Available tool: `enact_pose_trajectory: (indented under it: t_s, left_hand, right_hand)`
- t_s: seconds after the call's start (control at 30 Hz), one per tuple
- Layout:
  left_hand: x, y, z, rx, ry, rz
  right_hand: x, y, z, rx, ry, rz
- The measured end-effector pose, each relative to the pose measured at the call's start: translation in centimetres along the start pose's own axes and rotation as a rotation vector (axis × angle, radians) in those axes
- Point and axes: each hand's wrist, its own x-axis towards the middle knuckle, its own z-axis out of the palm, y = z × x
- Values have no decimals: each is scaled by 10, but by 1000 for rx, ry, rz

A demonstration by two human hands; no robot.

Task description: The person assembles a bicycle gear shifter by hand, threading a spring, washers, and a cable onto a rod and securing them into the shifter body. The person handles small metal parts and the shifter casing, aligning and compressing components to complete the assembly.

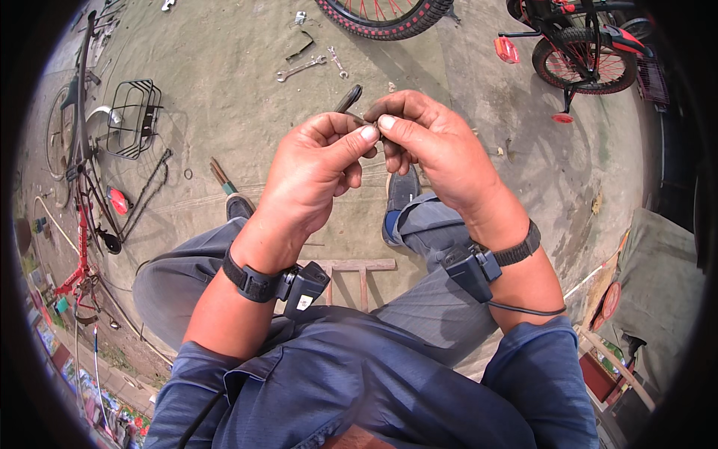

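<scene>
My left hand (321,153) and my right hand (430,142) meet in front of me above the floor, thumbs and fingertips closed in a pinch. A dark metal bar with a rounded end (349,98) sticks out beyond the left fingers, and its lower part is hidden by them. Between the fingertips of both hands is a small dark piece (375,127), mostly covered. I cannot make out its kind, nor whether it is joined to the bar. The fingertips look smudged with dark grime.
Beyond my hands lie two wrenches (301,69). A bicycle wheel (385,30) stands at the far edge, and another bicycle (591,56) is at the far right. To the left are a black wire basket (134,120), a chain (147,193) and a bicycle frame (81,142).
</scene>
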Motion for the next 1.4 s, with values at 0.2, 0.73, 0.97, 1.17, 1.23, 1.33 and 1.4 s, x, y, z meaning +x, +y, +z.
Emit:
enact_pose_trajectory:
  t_s: [0.2, 0.73, 0.97, 1.17, 1.23, 1.33, 1.4]
  left_hand:
    - [-3, 0, -9, 76, 37, 46]
    - [33, -20, -73, 429, 275, 409]
    - [79, -82, -178, 741, 504, 47]
    - [101, -134, -224, 1394, 424, -212]
    - [108, -144, -226, 1490, 364, -244]
    - [118, -160, -223, 1612, 278, -290]
    - [123, -171, -221, 1665, 213, -311]
  right_hand:
    - [1, 1, -5, 107, 12, 40]
    - [1, -7, -15, 180, 41, 96]
    - [-4, -15, -28, 40, 169, 47]
    - [-7, -23, -38, 53, 301, 11]
    - [-7, -25, -39, 59, 335, -54]
    - [-4, -31, -46, 34, 354, -55]
    - [-2, -32, -48, 7, 399, -65]
